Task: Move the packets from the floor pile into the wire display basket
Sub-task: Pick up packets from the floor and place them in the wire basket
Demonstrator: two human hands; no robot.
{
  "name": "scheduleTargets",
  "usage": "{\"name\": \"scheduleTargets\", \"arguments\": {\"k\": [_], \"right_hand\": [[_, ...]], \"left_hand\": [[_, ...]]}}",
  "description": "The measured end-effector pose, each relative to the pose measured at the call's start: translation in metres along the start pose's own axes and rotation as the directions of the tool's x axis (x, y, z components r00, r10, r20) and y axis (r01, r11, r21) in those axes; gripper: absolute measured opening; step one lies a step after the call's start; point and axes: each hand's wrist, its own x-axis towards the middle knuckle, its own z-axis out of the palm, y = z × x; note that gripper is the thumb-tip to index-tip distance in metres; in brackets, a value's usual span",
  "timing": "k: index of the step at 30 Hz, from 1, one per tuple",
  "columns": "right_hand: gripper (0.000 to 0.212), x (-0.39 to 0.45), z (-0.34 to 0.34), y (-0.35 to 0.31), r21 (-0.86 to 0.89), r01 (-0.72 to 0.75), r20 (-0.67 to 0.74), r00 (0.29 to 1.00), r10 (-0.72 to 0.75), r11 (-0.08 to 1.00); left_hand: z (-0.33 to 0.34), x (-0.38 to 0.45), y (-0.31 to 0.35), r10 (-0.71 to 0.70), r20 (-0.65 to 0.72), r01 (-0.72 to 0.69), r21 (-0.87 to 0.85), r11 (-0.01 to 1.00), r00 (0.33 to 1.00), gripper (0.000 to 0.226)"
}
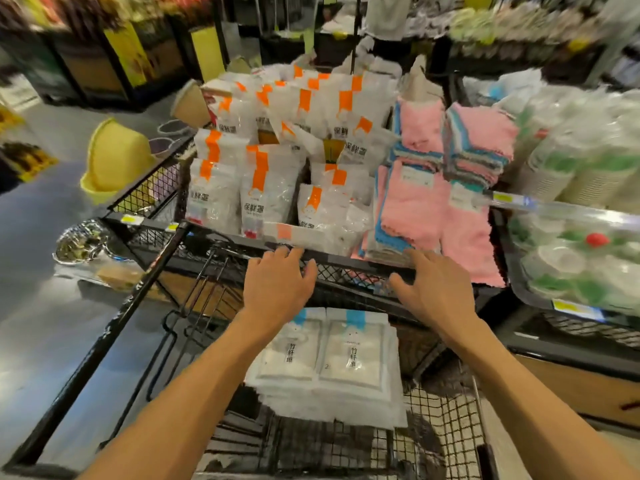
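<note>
A person's two bare arms are reaching forward over a shop display, seen from a camera worn on the head. The left hand [280, 282] is hovering at the front rim of a black wire display basket [349, 271], fingers spread and relaxed, grasping nothing; its fingertips are lying at or just over the rim. The right hand [433, 289] is reaching beside it at the same rim, also released, with fingers loosely spread and nothing in them.

Inside the basket, white packets with orange labels [266, 181] are standing upright in crowded rows, some leaning on one another. To their right, in the same run of baskets, folded pink and blue cloths [433, 202] are lying in stacks. Farther right, sleeves of disposable cups in clear wrap [571, 161] are piled up, blurred.

Below the hands, nearer the person, two side-by-side stacks of flat white packets with blue labels [325, 362] are resting on a wire mesh surface [443, 420]; whether this lies on the floor cannot be told. These packets are directly under the forearms, well below the basket rim.

To the left, a yellow plastic bowl [114, 157] is hanging tilted beside the basket's corner, above the grey floor [41, 237]. Shelves in the background are too blurred to read.
</note>
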Motion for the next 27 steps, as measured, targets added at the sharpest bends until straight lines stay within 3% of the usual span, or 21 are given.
{"name": "scheduleTargets", "arguments": {"k": [7,12,15,20,27], "right_hand": [[0.063,-0.059,-0.064,-0.012,-0.028,-0.092,-0.077,0.993,0.090,0.995],[0.065,-0.123,-0.080,-0.016,-0.032,-0.261,-0.132,0.958,0.254,0.965],[0.068,-0.167,-0.088,-0.014,-0.043,-0.378,-0.139,0.919,0.369,0.925],[0.071,-0.245,-0.104,0.003,-0.029,-0.562,-0.198,0.814,0.547,0.826],[0.064,-0.361,-0.129,0.050,0.038,-0.733,-0.285,0.644,0.710,0.680]], "left_hand": [[-0.061,-0.015,0.017,0.183,-0.009,-0.183,0.012,0.983,0.983,0.056],[-0.075,-0.033,0.023,0.358,-0.022,-0.358,-0.009,0.933,0.933,0.052],[-0.075,-0.052,0.037,0.484,-0.012,-0.483,0.039,0.875,0.875,0.053],[-0.077,-0.095,0.085,0.625,-0.047,-0.625,-0.145,0.767,0.779,0.047],[-0.082,-0.174,0.171,0.818,-0.058,-0.810,-0.194,0.553,0.572,0.054]]}}
